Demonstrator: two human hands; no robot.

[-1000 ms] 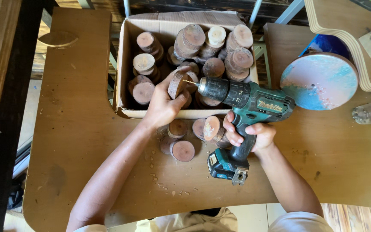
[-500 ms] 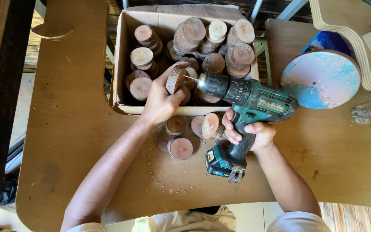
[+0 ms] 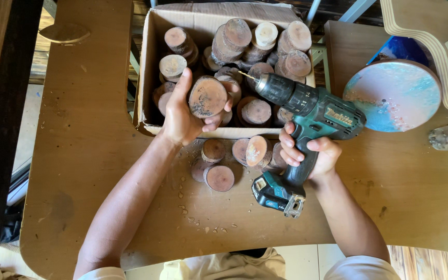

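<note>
Pretty bright, even daylight here – soft short shadows tucked under the wood slices and inside the cardboard box, mild sheen on the round blue disc, everything sharp in the middle, edges bowed by the wide lens – left side dark

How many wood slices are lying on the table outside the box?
5 show: one nearest the person, one tucked behind it, one by the box wall, one beside it, and one tilted. More may hide beneath the drill.
</note>
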